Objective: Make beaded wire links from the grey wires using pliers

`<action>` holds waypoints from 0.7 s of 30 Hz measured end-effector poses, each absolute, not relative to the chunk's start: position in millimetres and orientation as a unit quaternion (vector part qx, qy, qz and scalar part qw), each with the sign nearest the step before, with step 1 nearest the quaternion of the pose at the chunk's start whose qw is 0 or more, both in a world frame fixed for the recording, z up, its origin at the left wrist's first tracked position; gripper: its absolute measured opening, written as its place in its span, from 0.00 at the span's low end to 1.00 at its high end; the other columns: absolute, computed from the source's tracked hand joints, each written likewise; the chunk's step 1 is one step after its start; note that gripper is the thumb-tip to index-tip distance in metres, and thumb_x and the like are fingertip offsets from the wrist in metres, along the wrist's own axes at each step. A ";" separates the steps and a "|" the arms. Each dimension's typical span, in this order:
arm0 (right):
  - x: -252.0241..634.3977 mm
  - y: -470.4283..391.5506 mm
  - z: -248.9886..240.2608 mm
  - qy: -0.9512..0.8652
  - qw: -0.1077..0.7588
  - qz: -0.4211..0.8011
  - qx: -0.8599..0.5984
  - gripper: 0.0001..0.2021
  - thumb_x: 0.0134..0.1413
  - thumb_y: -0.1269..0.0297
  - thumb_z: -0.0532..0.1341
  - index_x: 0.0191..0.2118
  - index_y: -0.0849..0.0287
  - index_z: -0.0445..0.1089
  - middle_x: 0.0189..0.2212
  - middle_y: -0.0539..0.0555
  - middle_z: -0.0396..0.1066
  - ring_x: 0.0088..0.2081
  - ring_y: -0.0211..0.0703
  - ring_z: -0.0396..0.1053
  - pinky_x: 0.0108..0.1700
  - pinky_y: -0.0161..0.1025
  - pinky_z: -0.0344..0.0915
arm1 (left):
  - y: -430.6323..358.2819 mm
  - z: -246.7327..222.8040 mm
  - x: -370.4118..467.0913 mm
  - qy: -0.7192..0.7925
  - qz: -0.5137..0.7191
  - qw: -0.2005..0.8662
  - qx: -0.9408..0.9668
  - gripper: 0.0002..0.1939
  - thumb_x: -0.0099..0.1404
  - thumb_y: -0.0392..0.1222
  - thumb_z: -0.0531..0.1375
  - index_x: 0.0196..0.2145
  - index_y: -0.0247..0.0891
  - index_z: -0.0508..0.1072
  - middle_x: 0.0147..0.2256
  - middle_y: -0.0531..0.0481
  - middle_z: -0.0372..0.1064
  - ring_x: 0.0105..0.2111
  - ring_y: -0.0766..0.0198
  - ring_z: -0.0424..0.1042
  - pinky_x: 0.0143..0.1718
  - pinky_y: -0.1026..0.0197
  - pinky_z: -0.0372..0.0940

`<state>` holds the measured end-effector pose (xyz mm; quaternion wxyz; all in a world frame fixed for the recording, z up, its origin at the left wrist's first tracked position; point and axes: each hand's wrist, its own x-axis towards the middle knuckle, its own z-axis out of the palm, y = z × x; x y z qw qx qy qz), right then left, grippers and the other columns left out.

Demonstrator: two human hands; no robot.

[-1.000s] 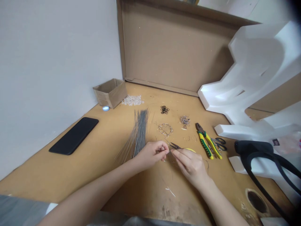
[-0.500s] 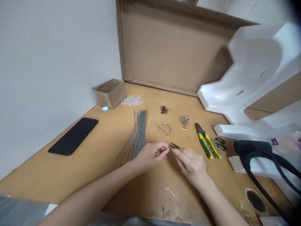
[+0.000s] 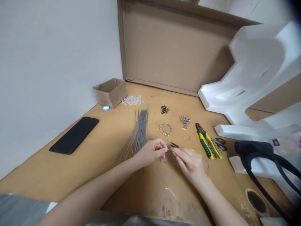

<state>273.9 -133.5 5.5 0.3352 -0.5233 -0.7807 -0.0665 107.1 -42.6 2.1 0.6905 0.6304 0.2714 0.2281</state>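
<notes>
My left hand is closed in a pinch, thumb against forefinger, on a thin wire. Close by on the right, my right hand pinches the same short wire; its details are too small to make out. Behind the right fingers, dark plier jaws show, with a bit of yellow handle past the knuckles. A bundle of straight grey wires lies against the left wrist's far side. Beyond the fingers is a loose ring of bent wire pieces.
Yellow-green pliers and scissors lie to the right. Farther back are black rings, a small metal pile, clear bits and a cardboard box. A black phone lies left; white foam stands right.
The fingers of my left hand have shifted slightly, with the lower ones a little more uncurled. My right hand has hardly moved. The view has shifted a touch.
</notes>
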 end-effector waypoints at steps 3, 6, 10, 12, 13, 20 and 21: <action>273.6 -133.1 4.6 -0.788 0.311 -0.087 -0.524 0.12 0.53 0.75 0.56 0.43 0.60 0.68 0.31 0.55 0.73 0.31 0.37 0.69 0.32 0.33 0.63 | -46.2 5.1 106.9 0.284 0.222 0.679 0.639 0.05 0.55 0.40 0.56 0.27 0.35 0.63 0.19 0.56 0.64 0.19 0.71 0.65 0.25 0.66 0.61; 271.7 -133.4 7.2 -0.796 0.282 -0.104 -0.525 0.12 0.54 0.74 0.55 0.43 0.60 0.68 0.31 0.55 0.73 0.29 0.37 0.68 0.31 0.34 0.62 | -48.0 6.7 106.6 0.285 0.225 0.670 0.648 0.04 0.55 0.38 0.55 0.27 0.35 0.64 0.18 0.56 0.63 0.19 0.71 0.65 0.25 0.67 0.61; 271.7 -132.8 8.8 -0.800 0.275 -0.093 -0.526 0.11 0.55 0.73 0.54 0.43 0.59 0.68 0.31 0.55 0.73 0.30 0.36 0.69 0.32 0.33 0.62 | -47.9 5.9 106.8 0.288 0.230 0.665 0.650 0.04 0.55 0.38 0.55 0.27 0.35 0.64 0.19 0.56 0.63 0.20 0.71 0.65 0.25 0.67 0.60; 273.6 -131.5 7.1 -0.797 0.289 -0.075 -0.525 0.10 0.55 0.73 0.54 0.42 0.58 0.68 0.31 0.54 0.73 0.30 0.36 0.69 0.32 0.32 0.62 | -47.2 5.9 106.8 0.283 0.231 0.665 0.652 0.03 0.55 0.38 0.55 0.27 0.35 0.63 0.19 0.57 0.61 0.20 0.72 0.63 0.25 0.68 0.60; 274.8 -130.6 5.9 -0.795 0.298 -0.063 -0.524 0.10 0.54 0.73 0.55 0.42 0.58 0.68 0.32 0.54 0.73 0.30 0.36 0.69 0.32 0.32 0.63 | -46.8 6.1 106.7 0.279 0.232 0.663 0.654 0.03 0.55 0.38 0.55 0.27 0.35 0.63 0.19 0.57 0.61 0.20 0.72 0.62 0.24 0.68 0.59; 280.5 -128.1 2.2 -0.801 0.315 -0.026 -0.508 0.11 0.54 0.74 0.56 0.42 0.57 0.68 0.34 0.54 0.73 0.34 0.38 0.69 0.34 0.33 0.64 | -44.9 7.0 104.9 0.254 0.214 0.660 0.673 0.05 0.57 0.39 0.54 0.28 0.35 0.63 0.20 0.57 0.59 0.20 0.72 0.60 0.24 0.68 0.57; 280.7 -128.4 2.9 -0.806 0.311 -0.026 -0.504 0.11 0.54 0.74 0.55 0.43 0.57 0.68 0.34 0.54 0.73 0.34 0.38 0.69 0.34 0.34 0.64 | -44.9 6.4 104.9 0.255 0.214 0.655 0.678 0.05 0.57 0.39 0.54 0.29 0.35 0.63 0.21 0.57 0.59 0.21 0.72 0.60 0.24 0.68 0.57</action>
